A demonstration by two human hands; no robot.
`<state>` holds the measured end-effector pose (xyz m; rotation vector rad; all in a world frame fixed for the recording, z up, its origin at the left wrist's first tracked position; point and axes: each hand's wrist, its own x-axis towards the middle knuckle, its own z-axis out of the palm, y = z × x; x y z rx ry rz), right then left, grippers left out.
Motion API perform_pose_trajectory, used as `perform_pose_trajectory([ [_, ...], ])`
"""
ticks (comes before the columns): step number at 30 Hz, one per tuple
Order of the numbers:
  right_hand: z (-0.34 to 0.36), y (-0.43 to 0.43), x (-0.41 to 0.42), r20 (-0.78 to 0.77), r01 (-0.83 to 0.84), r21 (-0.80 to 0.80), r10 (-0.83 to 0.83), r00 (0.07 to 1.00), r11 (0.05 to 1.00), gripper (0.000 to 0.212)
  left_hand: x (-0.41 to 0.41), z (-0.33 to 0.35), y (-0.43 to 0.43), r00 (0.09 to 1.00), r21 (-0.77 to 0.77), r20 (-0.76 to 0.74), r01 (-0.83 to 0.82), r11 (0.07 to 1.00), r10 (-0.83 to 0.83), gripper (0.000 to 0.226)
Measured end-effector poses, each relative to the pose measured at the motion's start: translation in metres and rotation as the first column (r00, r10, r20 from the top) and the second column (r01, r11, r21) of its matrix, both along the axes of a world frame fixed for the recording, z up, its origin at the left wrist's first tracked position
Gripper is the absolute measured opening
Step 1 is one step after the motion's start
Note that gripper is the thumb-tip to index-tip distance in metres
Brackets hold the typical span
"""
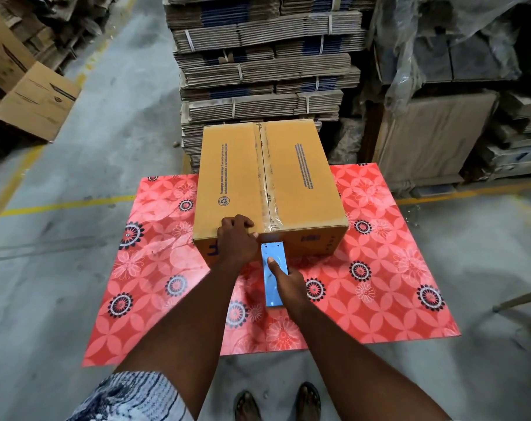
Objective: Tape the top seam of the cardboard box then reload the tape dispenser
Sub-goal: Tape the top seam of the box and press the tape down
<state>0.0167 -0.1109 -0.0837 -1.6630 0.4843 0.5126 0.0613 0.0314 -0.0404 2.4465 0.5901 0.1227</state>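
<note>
A brown cardboard box stands on a red flowered table. Clear tape runs along its top middle seam and folds over the near edge. My left hand presses on the box's near top edge, just left of the seam, fingers curled on the cardboard. My right hand grips a blue tape dispenser, thumb on its flat top. The dispenser's front end touches the box's near face right below the seam. The tape roll is hidden.
Tall stacks of bundled flat cardboard rise right behind the table. Plastic-wrapped pallets stand at the right, loose boxes at the left. Grey concrete floor with yellow lines surrounds the table. My feet show below.
</note>
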Motion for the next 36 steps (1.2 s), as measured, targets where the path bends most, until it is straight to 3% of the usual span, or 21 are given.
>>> perform_pose_trajectory([
  [8,0.015,0.016,0.018,-0.109,0.023,-0.132,-0.037,0.993,0.991,0.054,0.002,-0.001,-0.001,1.0,-0.002,-0.006,-0.008,1.0,0.008,0.024],
  [13,0.025,0.02,0.04,-0.134,-0.005,-0.123,-0.012,0.991,0.992,0.041,0.001,0.0,-0.005,1.0,0.022,-0.004,-0.017,1.0,0.017,0.024],
  [16,0.018,0.012,0.039,-0.242,-0.103,-0.024,0.094,0.966,0.994,0.017,0.0,0.001,-0.005,1.0,0.024,-0.003,-0.027,0.999,0.027,0.024],
  [18,-0.002,0.003,0.024,-0.289,-0.108,-0.088,0.078,0.954,0.99,0.033,0.001,0.001,-0.004,1.0,0.023,-0.005,-0.017,1.0,0.017,0.024],
  [21,-0.02,-0.001,0.002,-0.226,-0.093,-0.271,0.031,0.974,0.958,0.052,0.003,-0.002,-0.003,1.0,0.032,0.003,-0.024,0.999,0.024,0.023],
  [26,-0.025,-0.013,0.0,-0.196,-0.121,-0.363,0.051,0.979,0.924,0.067,0.003,-0.002,-0.003,1.0,0.06,0.011,-0.028,0.998,0.028,0.025],
  [36,-0.004,-0.074,0.02,-0.081,-0.106,-0.574,0.072,0.994,0.812,0.055,0.005,-0.008,-0.003,1.0,0.073,0.006,-0.026,0.997,0.026,0.025],
])
